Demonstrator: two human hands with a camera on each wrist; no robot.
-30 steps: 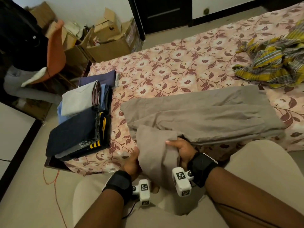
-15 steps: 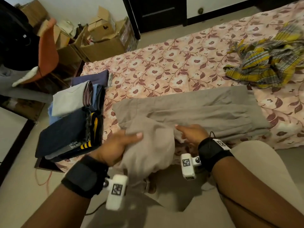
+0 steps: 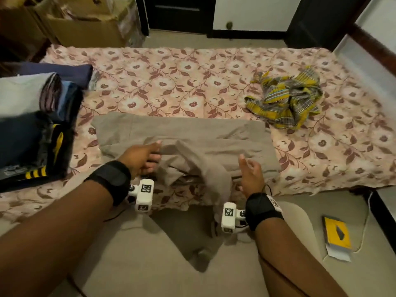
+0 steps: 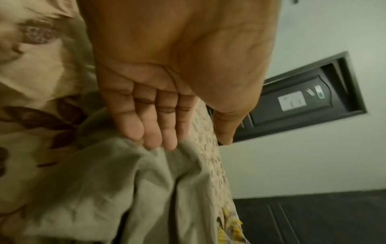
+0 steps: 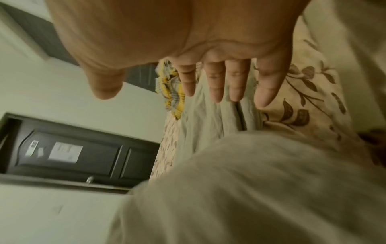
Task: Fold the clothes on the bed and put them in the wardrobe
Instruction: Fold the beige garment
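Note:
A taupe garment (image 3: 182,133) lies partly folded along the near side of the floral bed (image 3: 192,82). One bunched part (image 3: 214,179) of it hangs over the bed's near edge. My left hand (image 3: 155,151) is at the garment's near left. Its straight fingers (image 4: 152,132) touch a fold of the cloth, and the thumb stands apart. My right hand (image 3: 248,162) hovers just right of the hanging part, fingers (image 5: 215,85) spread, holding nothing. A crumpled yellow plaid cloth (image 3: 285,101) lies at the far right of the bed.
A stack of folded clothes (image 3: 32,125) sits on the bed's left end. Cardboard boxes (image 3: 85,28) and a dark door (image 3: 180,13) stand beyond the bed. A yellow packet (image 3: 337,234) and a white cable lie on the floor at right. My knees (image 3: 150,264) are below.
Both hands have let go of the hanging part of the garment and opened. The left hand moved up onto the bed to the fold. The view has swung to the right.

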